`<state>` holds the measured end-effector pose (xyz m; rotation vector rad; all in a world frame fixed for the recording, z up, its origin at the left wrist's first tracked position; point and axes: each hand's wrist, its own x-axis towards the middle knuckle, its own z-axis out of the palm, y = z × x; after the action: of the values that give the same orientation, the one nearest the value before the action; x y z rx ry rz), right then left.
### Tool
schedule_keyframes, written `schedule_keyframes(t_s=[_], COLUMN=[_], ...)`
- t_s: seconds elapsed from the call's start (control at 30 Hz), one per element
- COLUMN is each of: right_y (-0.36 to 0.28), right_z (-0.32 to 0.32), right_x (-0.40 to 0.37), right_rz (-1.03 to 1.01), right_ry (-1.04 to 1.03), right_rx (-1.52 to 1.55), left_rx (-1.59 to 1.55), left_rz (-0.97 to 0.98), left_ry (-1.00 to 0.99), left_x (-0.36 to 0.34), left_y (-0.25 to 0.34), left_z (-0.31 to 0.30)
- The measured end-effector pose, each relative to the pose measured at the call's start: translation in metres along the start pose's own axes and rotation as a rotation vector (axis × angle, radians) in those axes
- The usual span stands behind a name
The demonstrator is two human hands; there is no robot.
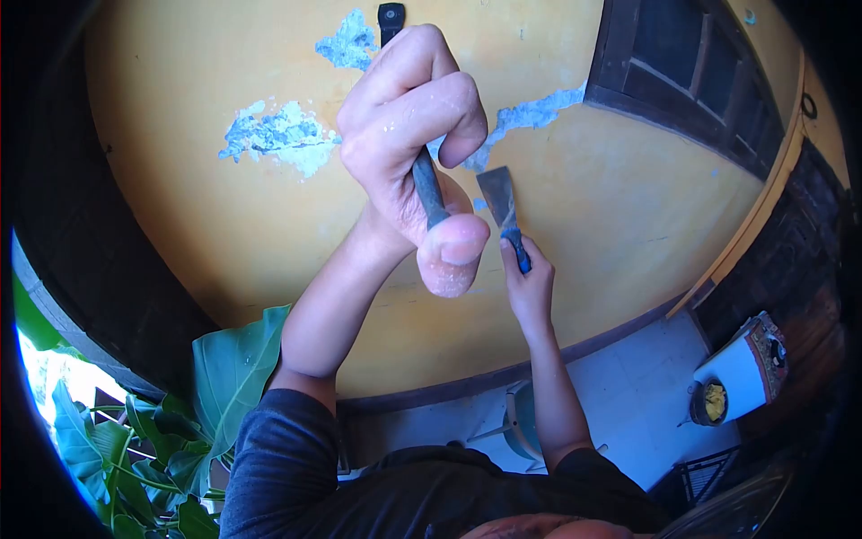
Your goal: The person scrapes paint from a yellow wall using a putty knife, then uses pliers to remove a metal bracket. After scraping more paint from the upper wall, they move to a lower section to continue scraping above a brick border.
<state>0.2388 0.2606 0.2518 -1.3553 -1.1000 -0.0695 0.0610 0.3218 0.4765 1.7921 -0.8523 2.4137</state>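
My left hand [404, 117] is raised close to the camera, its fingers wrapped around the dark handle of a hammer [391, 16]. The hammer's small black head shows above my knuckles, and much of the handle is hidden by my fingers. Lower and to the right, my right hand [530, 283] grips a putty knife [499, 198] by its blue handle. Its metal blade points up, with the edge just below a long peeled streak [539, 110] in the yellow wall [620, 198]. More peeled patches [285, 137] show bluish-white plaster to the left of my left hand.
A dark-framed window [691, 72] is at the upper right. Large-leaved plants [238, 368] stand at lower left. Below are a pale tiled floor [620, 377], a chair [523, 422], and a white table [738, 373] with a bowl of yellow pieces [712, 402] at its edge.
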Motion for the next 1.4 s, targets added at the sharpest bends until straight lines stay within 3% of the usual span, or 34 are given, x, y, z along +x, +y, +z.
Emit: schedule_keyframes(t_s=[0.2,0.37,0.5,0.53,0.63,0.77,0.9,1.0,1.13,1.23,1.33,1.4], right_y=[0.004,-0.008,-0.014,-0.011,-0.003,-0.007,0.0,-0.015,-0.013,-0.001,-0.012,-0.027], right_z=[-0.014,-0.01,-0.015,-0.016,-0.021,-0.028,-0.03,-0.016,-0.02,-0.021,-0.02,-0.022], right_x=[-0.01,0.004,0.008,0.006,0.005,0.001,0.004,0.016,0.005,-0.006,0.008,0.017], right_rz=[0.041,-0.015,0.002,0.028,0.057,0.054,0.053,-0.017,0.056,0.038,0.03,0.03], right_ry=[-0.073,-0.039,-0.066,-0.078,-0.092,-0.045,-0.037,0.01,-0.035,-0.007,-0.023,-0.056], right_rx=[-0.1,-0.068,-0.062,-0.094,-0.139,-0.148,-0.2,-0.065,-0.081,-0.115,-0.146,-0.126], left_rx=[0.047,0.023,0.46,0.437,0.674,0.429,0.438,0.344,0.298,0.326,0.266,0.304], left_rz=[-0.215,-0.076,-0.105,-0.205,-0.151,-0.27,-0.272,-0.345,-0.426,-0.376,-0.46,-0.374], left_ry=[-0.087,-0.102,-0.307,-0.28,-0.464,-0.323,-0.326,-0.29,-0.268,-0.282,-0.241,-0.256], left_x=[0.005,-0.001,-0.03,-0.039,-0.054,-0.066,-0.07,-0.068,-0.07,-0.073,-0.074,-0.074], left_y=[0.022,0.006,0.0,-0.001,-0.034,-0.043,-0.041,-0.034,-0.032,-0.039,-0.036,-0.04], left_z=[-0.006,-0.011,-0.049,-0.048,-0.059,-0.049,-0.049,-0.042,-0.042,-0.044,-0.041,-0.041])
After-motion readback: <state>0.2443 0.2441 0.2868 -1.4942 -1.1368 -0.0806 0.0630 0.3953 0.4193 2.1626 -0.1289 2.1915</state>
